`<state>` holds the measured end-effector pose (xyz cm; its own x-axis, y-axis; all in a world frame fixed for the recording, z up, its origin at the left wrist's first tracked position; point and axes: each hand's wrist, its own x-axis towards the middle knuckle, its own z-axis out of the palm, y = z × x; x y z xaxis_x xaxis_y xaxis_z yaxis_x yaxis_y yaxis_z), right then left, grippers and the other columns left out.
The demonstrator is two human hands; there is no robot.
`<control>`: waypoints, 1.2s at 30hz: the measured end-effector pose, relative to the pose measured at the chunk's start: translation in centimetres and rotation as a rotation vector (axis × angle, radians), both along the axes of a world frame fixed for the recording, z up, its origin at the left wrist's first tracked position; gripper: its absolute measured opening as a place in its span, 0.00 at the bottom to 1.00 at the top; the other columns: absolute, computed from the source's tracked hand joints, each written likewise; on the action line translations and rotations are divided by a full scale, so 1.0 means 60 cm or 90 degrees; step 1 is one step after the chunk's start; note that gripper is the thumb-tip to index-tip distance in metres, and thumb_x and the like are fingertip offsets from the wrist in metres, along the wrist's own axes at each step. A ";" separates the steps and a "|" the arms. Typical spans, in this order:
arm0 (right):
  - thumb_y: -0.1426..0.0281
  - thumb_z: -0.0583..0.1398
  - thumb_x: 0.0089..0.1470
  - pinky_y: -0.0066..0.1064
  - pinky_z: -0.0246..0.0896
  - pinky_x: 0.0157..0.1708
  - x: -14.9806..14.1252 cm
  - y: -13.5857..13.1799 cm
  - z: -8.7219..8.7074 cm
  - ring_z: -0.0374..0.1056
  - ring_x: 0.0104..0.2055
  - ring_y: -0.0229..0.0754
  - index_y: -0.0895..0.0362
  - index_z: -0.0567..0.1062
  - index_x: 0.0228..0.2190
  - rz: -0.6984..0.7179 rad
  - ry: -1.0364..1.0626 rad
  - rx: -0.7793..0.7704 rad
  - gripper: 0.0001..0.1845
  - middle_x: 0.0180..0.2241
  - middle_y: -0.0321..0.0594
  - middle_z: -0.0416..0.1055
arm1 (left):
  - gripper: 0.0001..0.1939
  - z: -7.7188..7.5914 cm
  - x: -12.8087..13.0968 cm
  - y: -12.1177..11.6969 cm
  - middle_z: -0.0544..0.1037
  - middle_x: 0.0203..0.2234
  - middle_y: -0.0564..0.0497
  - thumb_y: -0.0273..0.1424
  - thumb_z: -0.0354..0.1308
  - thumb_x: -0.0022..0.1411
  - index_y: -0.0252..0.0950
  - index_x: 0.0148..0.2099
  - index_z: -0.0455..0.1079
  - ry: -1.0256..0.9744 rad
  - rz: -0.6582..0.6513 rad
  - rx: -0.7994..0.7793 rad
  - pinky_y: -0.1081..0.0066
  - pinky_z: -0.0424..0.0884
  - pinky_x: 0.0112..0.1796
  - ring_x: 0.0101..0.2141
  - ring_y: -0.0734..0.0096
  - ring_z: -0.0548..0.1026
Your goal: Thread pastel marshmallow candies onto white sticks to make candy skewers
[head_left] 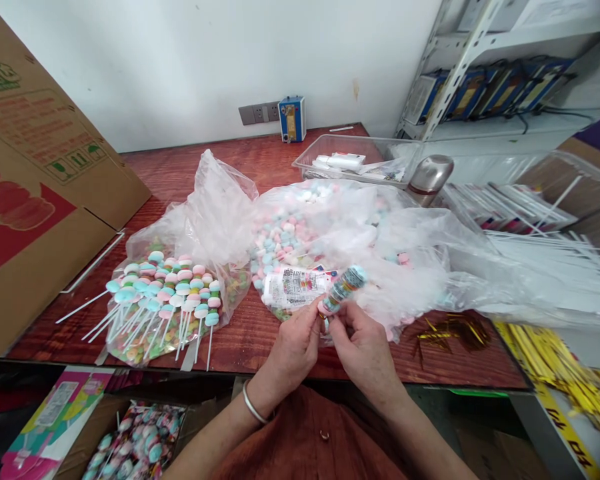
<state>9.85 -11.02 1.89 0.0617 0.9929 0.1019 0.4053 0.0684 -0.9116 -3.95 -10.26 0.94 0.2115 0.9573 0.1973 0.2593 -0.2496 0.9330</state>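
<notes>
Both hands meet in the middle, at the lower end of a marshmallow skewer (347,288) in a printed wrapper, which tilts up to the right. My left hand (296,345) pinches the gathered bottom of the wrapper, where a small gold glint shows. Beside it my right hand (364,343) closes thumb and fingers round the same end. Just behind lies a printed clear wrapper (296,287). To the left, a pile of unwrapped marshmallow skewers (173,285) rests on a clear bag of candies, white sticks pointing towards me. Gold twist ties (453,333) lie right of my right hand.
A large plastic bag of pink and blue marshmallows (290,230) spreads behind my hands. Farther back stand a plastic tray (325,147), a steel flask (431,177) and a blue device (292,120). A cardboard box (45,153) borders the left; white sticks (550,267) lie right.
</notes>
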 end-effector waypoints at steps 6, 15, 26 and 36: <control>0.64 0.56 0.58 0.26 0.58 0.22 -0.017 0.001 0.002 0.63 0.22 0.36 0.54 0.67 0.26 0.014 0.195 -0.039 0.10 0.21 0.32 0.67 | 0.12 -0.007 0.006 -0.004 0.71 0.25 0.52 0.34 0.48 0.69 0.37 0.35 0.69 0.002 0.094 -0.049 0.72 0.61 0.33 0.27 0.71 0.66; 0.63 0.61 0.57 0.34 0.67 0.38 -0.013 0.001 -0.006 0.70 0.38 0.44 0.56 0.75 0.43 -0.014 0.063 0.025 0.13 0.39 0.43 0.75 | 0.14 -0.006 0.014 0.000 0.71 0.29 0.51 0.39 0.51 0.67 0.35 0.38 0.73 -0.139 0.078 -0.170 0.73 0.64 0.35 0.31 0.69 0.67; 0.68 0.56 0.60 0.35 0.63 0.36 -0.010 0.008 -0.002 0.68 0.34 0.44 0.55 0.74 0.30 -0.003 -0.037 0.124 0.09 0.30 0.41 0.72 | 0.14 0.005 0.021 -0.003 0.77 0.35 0.49 0.36 0.51 0.68 0.39 0.48 0.76 -0.195 0.040 -0.168 0.68 0.68 0.45 0.37 0.66 0.72; 0.57 0.61 0.55 0.23 0.40 0.15 0.022 -0.002 0.026 0.44 0.17 0.30 0.54 0.68 0.26 0.140 0.397 -0.211 0.15 0.17 0.26 0.53 | 0.15 0.071 -0.053 0.006 0.73 0.55 0.45 0.27 0.54 0.66 0.46 0.48 0.79 -0.037 0.020 0.154 0.57 0.61 0.57 0.56 0.58 0.68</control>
<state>11.16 -11.14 3.44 -0.1931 0.9617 -0.1943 -0.1855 -0.2303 -0.9553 -7.11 -9.92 5.22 0.1642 0.8866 0.4323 0.2188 -0.4601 0.8605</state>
